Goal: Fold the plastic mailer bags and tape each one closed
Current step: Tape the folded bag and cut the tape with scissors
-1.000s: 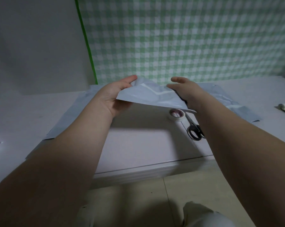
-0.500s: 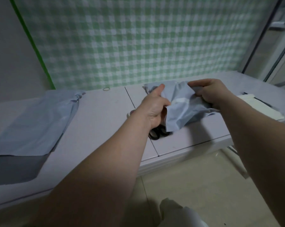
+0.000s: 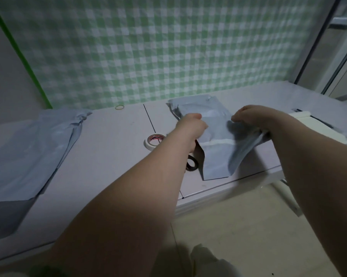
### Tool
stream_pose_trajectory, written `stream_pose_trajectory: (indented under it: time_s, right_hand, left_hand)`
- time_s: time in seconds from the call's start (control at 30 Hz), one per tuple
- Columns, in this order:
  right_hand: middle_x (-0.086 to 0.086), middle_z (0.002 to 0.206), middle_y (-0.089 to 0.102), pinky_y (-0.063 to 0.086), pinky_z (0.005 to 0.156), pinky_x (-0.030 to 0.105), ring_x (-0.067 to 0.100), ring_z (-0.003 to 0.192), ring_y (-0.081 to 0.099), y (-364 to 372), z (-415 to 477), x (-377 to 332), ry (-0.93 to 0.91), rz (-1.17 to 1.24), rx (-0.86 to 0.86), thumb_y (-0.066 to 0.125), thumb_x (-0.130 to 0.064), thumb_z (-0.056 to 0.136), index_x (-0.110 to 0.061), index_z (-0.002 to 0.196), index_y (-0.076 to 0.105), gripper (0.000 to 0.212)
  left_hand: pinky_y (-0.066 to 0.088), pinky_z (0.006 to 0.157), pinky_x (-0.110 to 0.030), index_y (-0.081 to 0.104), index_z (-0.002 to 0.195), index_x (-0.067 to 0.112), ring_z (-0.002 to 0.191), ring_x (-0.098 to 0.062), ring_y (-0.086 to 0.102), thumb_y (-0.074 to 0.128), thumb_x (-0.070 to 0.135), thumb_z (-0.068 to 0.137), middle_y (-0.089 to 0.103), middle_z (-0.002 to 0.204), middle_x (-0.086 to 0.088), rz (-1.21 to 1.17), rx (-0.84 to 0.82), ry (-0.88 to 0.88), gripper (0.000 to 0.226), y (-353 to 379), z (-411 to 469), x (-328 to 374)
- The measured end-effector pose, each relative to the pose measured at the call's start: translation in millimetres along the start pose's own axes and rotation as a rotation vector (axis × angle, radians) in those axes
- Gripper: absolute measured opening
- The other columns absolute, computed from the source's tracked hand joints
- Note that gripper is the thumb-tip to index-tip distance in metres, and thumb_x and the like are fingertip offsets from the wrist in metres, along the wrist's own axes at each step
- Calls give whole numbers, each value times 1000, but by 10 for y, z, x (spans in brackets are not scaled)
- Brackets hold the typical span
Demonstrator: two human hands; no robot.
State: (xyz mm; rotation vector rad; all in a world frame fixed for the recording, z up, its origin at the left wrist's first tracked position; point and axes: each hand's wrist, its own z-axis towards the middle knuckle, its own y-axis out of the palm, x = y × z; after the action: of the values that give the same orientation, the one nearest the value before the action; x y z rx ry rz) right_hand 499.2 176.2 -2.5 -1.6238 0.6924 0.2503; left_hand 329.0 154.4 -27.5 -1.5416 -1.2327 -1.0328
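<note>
Head view: our worktop [image 3: 108,156] carries a pile of unfolded mailer bags [image 3: 28,152] left of the tape roll [image 3: 154,141]. Right of it, one mailer bag [image 3: 216,148] hangs partly folded, pinched by our left hand [image 3: 190,124] and right hand [image 3: 248,114]. Taping remains, we judge.

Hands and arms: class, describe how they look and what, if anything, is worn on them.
The left hand and right hand are bare: no gloves, no ring showing. The left forearm and right forearm are bare too: no sleeve, watch or bracelet shows. The picture is dim, so small marks cannot be told.
</note>
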Motion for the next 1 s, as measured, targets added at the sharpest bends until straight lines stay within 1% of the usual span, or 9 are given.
stream_pose_trajectory:
  time_s: [0.07,0.1,0.17,0.27,0.37,0.47,0.63,0.77,1.0]
  right_hand:
    - [8,91,57,44,47,22,26,72,54,29,19,-37,22,28,-9,65,-21,87,-21,89,61,4]
    - [6,84,56,42,43,20,23,64,51,40,36,-36,31,53,-22,64,-19,88,-22,85,60,6]
    - [7,85,60,52,53,30,23,64,54,49,106,-8,29,97,-50,57,-12,91,-23,87,64,13]
    - [13,96,66,56,81,41,29,80,60,51,149,4,30,311,12,46,-1,89,-20,78,68,31]
    - [14,97,68,57,72,30,26,76,61,107,211,31,-7,473,84,38,8,87,-19,73,68,43]
    - [9,93,62,47,55,18,18,66,52,152,224,24,-47,213,73,39,7,85,-17,87,71,39]
    - [8,123,58,46,86,30,29,108,55,73,188,-128,-121,-278,-21,50,1,85,-19,118,62,40]
    - [11,131,54,43,96,33,31,118,51,134,242,-190,-156,-378,-13,48,-3,88,-16,128,56,44]
    - [10,134,52,41,95,30,30,120,49,233,452,-296,-204,-407,-17,46,-3,88,-20,132,55,48]
  left_hand:
    - [45,84,-26,50,136,16,125,-31,49,45,-5,92,50,135,-14,4,36,-8,48,13,60,7]
    - [46,91,-31,53,134,16,124,-34,49,42,-8,91,50,135,-15,6,48,-12,50,19,98,4]
    - [46,99,-43,58,129,17,117,-38,54,38,-15,86,50,135,-15,-45,65,-19,56,30,149,-15]
    - [49,97,-40,61,125,18,107,-29,54,38,-20,84,49,133,-13,-137,113,13,61,35,177,-34]
    - [49,98,-39,57,130,20,113,-28,55,38,-19,84,47,139,-11,-165,143,54,63,24,253,-84]
    - [52,93,-43,46,140,24,111,-32,57,45,-11,85,44,141,-7,18,83,32,64,-6,305,-119]
    - [51,95,-41,30,148,24,123,-33,49,57,-4,80,34,149,-12,348,4,53,78,-15,387,-55]
    - [50,96,-41,28,148,26,120,-34,50,54,-1,82,33,149,-13,423,36,52,77,-37,503,-76]
    - [51,95,-39,30,148,23,120,-33,49,52,-5,85,32,149,-12,410,62,71,73,-159,722,-25]
